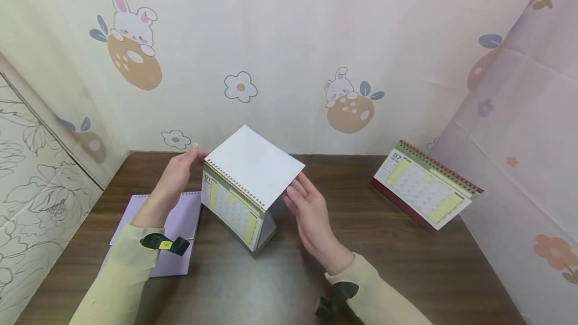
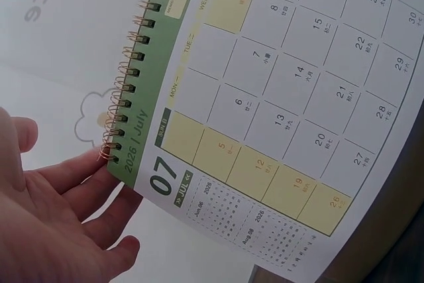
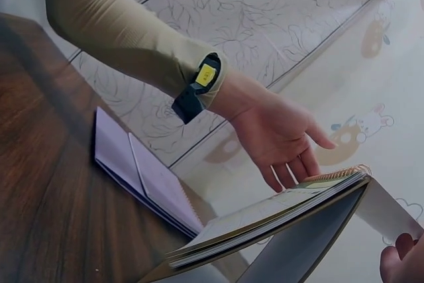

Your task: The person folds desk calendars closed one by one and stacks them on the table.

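A spiral-bound desk calendar point(image 1: 231, 204) stands tent-like between my two hands, its July page facing me. From the coil a blank white sheet point(image 1: 255, 162) extends back over the top. At the coil's left end, my left hand point(image 1: 176, 172) has its fingers extended; in the left wrist view the fingertips point(image 2: 99, 164) reach behind the calendar's green top strip point(image 2: 156, 64). My right hand point(image 1: 311, 212) is at the sheet's right edge, fingers lightly bent at its underside, thumb below the edge. In the right wrist view only some right fingertips point(image 3: 401, 256) show beside the sheet.
A closed purple spiral-bound item point(image 1: 176, 232) lies on the wooden table point(image 1: 253, 290) under my left forearm. At the right stands a second July desk calendar point(image 1: 424, 184) with a red base. A patterned curtain point(image 1: 280, 39) hangs behind the table.
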### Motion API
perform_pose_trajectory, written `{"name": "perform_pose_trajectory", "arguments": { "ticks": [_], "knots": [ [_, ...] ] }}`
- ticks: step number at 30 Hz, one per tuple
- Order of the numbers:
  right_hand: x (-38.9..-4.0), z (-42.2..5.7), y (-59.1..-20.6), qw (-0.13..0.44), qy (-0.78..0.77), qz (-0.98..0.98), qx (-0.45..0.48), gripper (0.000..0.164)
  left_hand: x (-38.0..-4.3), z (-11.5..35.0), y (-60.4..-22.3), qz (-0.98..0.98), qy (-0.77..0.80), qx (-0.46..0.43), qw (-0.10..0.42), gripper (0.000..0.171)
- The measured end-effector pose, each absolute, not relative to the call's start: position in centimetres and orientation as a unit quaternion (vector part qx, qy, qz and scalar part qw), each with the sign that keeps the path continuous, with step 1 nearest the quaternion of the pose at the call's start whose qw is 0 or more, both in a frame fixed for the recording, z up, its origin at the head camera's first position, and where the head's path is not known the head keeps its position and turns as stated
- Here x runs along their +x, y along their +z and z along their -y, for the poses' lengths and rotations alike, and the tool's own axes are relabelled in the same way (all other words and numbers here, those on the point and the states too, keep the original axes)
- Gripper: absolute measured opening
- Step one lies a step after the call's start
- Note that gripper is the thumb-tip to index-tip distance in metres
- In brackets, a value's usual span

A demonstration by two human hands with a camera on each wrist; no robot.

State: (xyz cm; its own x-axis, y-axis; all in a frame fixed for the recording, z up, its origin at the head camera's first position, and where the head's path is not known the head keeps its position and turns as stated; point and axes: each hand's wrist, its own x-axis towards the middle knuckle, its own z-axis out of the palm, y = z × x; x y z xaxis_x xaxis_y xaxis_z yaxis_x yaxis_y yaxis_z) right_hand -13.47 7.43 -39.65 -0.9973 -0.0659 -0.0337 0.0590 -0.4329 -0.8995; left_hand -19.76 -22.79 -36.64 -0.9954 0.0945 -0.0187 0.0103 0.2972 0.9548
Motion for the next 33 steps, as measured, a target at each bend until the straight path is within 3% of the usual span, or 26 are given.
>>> {"name": "perform_pose_trajectory", "arguments": {
  "ticks": [13,33],
  "knots": [
    [-14.1,-6.9,-39.4,0.019,-0.849,-0.527,-0.03,0.058,-19.2,22.6,-36.3,-0.812,0.581,0.041,0.031,0.068],
    [-13.8,-6.4,-38.0,0.001,-0.842,-0.536,-0.058,0.052,-18.6,22.9,-36.0,-0.808,0.587,0.044,0.024,0.072]
  ]
}}
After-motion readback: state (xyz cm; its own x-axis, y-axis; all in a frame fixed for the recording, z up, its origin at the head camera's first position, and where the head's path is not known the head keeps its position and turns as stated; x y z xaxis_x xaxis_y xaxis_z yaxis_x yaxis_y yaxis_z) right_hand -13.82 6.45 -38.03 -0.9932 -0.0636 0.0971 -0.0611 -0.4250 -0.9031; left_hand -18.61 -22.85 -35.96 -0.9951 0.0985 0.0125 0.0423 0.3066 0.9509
